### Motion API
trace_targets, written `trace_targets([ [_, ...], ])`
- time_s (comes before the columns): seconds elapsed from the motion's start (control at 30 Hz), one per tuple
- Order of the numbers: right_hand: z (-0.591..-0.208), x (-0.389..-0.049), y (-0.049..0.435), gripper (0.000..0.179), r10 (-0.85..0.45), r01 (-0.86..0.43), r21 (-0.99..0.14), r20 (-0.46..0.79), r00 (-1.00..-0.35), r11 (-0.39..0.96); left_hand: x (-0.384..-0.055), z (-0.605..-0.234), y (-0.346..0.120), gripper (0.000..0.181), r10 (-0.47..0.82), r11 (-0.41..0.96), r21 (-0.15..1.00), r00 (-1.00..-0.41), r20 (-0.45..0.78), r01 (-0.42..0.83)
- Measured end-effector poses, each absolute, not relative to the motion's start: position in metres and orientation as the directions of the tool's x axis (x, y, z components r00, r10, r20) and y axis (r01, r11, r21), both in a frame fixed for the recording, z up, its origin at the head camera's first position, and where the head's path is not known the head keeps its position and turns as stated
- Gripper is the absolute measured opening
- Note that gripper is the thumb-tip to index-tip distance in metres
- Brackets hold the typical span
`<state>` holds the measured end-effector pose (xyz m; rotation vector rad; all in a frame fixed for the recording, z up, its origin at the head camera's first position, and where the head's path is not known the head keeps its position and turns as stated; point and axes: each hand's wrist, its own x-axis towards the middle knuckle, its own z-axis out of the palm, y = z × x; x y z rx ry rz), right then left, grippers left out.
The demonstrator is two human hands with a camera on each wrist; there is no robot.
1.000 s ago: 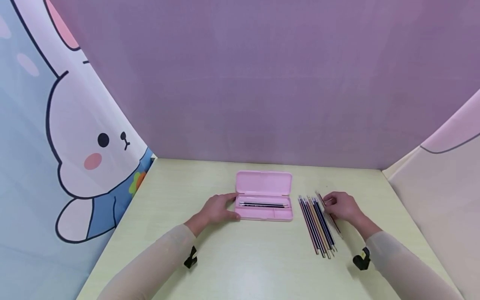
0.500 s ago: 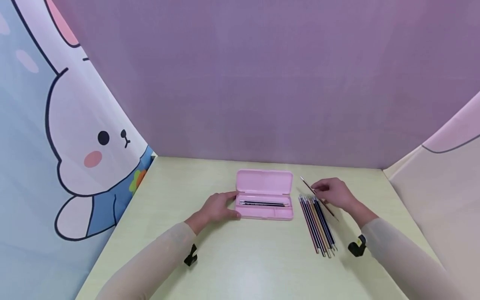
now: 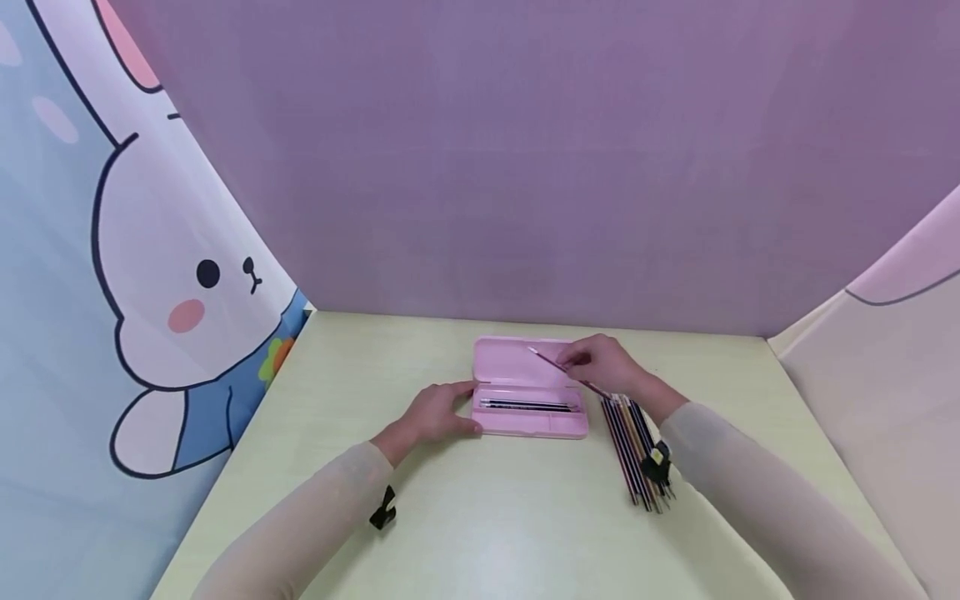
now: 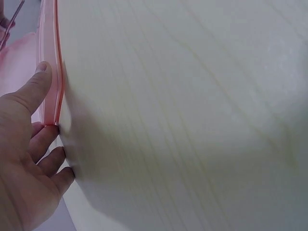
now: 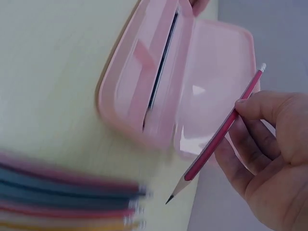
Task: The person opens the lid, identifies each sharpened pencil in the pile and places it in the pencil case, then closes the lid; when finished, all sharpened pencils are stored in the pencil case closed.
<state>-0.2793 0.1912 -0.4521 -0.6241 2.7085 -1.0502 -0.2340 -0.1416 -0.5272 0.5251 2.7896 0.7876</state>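
A pink pencil case (image 3: 517, 362) lies with its lid raised on the table, dark pencils (image 3: 528, 406) in its long compartment. At its left end my left hand (image 3: 435, 414) grips the case; in the left wrist view the thumb (image 4: 36, 86) lies on its side wall and the fingers touch its end. My right hand (image 3: 603, 364) pinches a red pencil (image 5: 211, 144) between thumb and fingers, over the right part of the lid. The pencil slants, its white end up toward the left and its sharpened tip down toward the right.
Several more pencils (image 3: 626, 467) lie side by side on the pale table (image 3: 495, 517), to the right of the case and partly below my right forearm. A purple backdrop (image 3: 525, 167) rises behind the table, and a rabbit-print cloth (image 3: 172, 317) hangs at the left.
My right hand has lifted the red pencil from the right of the pencil group and carried it left to above the case's lid. My left hand has stayed on the case.
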Motion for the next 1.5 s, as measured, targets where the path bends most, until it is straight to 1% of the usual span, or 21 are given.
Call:
trace_targets([
  [0.27,-0.466,-0.291,0.150,0.019,-0.522,-0.417,-0.648,0.035,-0.852,0.637,-0.232,-0.524,-0.141,0.090,0.381,0.795,0.540,-0.920,-0.089,0.277],
  [0.57,-0.484,-0.291,0.124,0.020,-0.601,-0.472,-0.653,0.032,-0.799,0.593,-0.233,-0.524,-0.141,0.088,0.389,0.794,0.537,-0.917,-0.090,0.284],
  [0.67,-0.490,-0.288,0.118,0.020,-0.607,-0.462,-0.658,0.009,-0.794,0.594,-0.232,-0.523,-0.141,0.088,0.391,0.791,0.542,-0.916,-0.090,0.284],
  [0.83,-0.496,-0.283,0.113,0.017,-0.601,-0.443,-0.632,-0.045,-0.798,0.636,-0.231,-0.523,-0.140,0.088,0.391,0.796,0.536,-0.915,-0.097,0.283],
  [0.97,-0.496,-0.278,0.111,0.016,-0.598,-0.468,-0.583,-0.039,-0.801,0.665,-0.230,-0.524,-0.141,0.089,0.388,0.798,0.532,-0.916,-0.097,0.282],
  [1.1,-0.496,-0.272,0.108,0.015,-0.578,-0.465,-0.537,-0.052,-0.815,0.704,-0.229,-0.524,-0.143,0.090,0.384,0.803,0.526,-0.918,-0.097,0.281],
  [1.27,-0.499,-0.266,0.103,0.017,-0.563,-0.495,-0.431,-0.035,-0.826,0.754,-0.227,-0.523,-0.144,0.091,0.385,0.806,0.522,-0.917,-0.105,0.279],
  [1.37,-0.501,-0.262,0.100,0.018,-0.556,-0.503,-0.389,-0.028,-0.831,0.772,-0.225,-0.523,-0.144,0.090,0.391,0.801,0.527,-0.915,-0.101,0.284],
  [1.5,-0.503,-0.257,0.100,0.019,-0.546,-0.494,-0.385,-0.032,-0.837,0.780,-0.224,-0.524,-0.145,0.089,0.395,0.799,0.528,-0.913,-0.098,0.288],
])
